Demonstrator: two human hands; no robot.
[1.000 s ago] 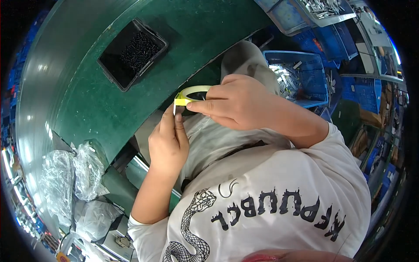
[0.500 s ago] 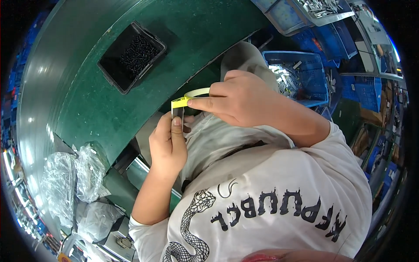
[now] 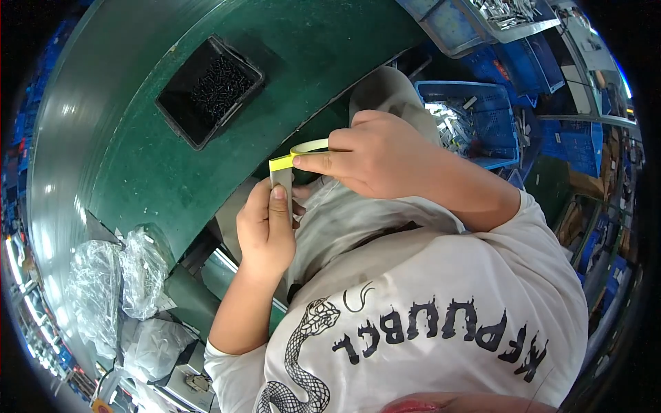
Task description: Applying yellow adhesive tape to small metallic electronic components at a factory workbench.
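My left hand (image 3: pixel 265 230) pinches a flat, narrow metal piece (image 3: pixel 281 177) upright between thumb and fingers. Bright yellow tape (image 3: pixel 280 164) covers the top end of that piece. From there the yellow runs to a tape roll (image 3: pixel 308 146), which my right hand (image 3: pixel 385 158) grips from the right. My right index finger points left and presses on the tape near the piece's edge. Both hands are close together above my lap, just off the table's edge. The lower part of the metal piece is hidden behind my left fingers.
A black bin (image 3: pixel 200 93) of small dark screw-like parts stands on the green table (image 3: pixel 303 55). At right, a blue basket (image 3: pixel 506 124) holds loose metal pieces; another crate (image 3: pixel 506 31) sits above it. Clear plastic bags (image 3: pixel 103 289) lie at lower left.
The metal piece has turned slightly, so its visible face looks pale instead of dark. The yellow tape now lies flatter across its top end. Both hands stay nearly in place.
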